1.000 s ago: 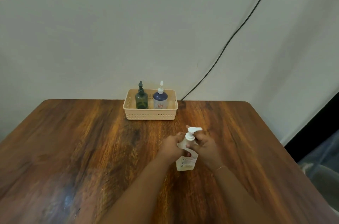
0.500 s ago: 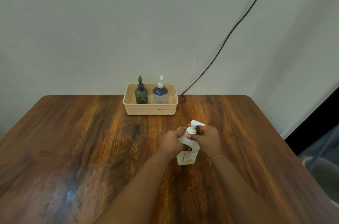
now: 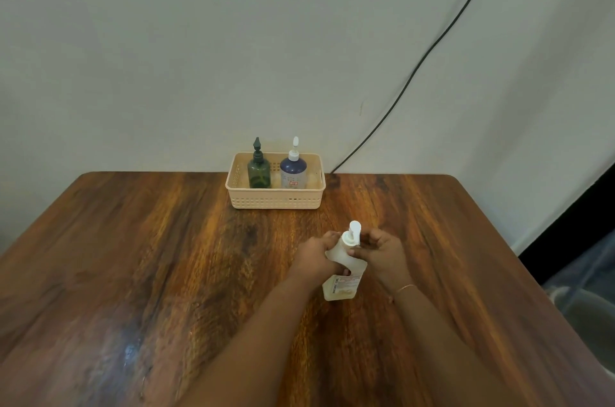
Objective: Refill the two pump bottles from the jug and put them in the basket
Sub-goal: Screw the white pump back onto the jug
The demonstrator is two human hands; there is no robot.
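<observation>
Jug [image 3: 342,273], a pale bottle with a white pump head [image 3: 353,233], stands on the desk [image 3: 133,256] between both hands, its long axis upright and leaning a little toward 11 o'clock. The left hand [image 3: 316,256] grasps its body from the 9 o'clock side. The right hand [image 3: 379,253] is at the 3 o'clock side with fingers closed around the pump collar, probably to unscrew it. Both hands are equally near to it.

From the hands, the basket [image 3: 276,200] lies at about 11 o'clock, well apart, at the far edge of the desk. The green pump bottle [image 3: 259,173] and the blue pump bottle [image 3: 293,172] stand upright inside it, side by side, the green one at 9 o'clock of the blue one. I judge the next reach goes forward and slightly left, so the left hand has the shorter way.
</observation>
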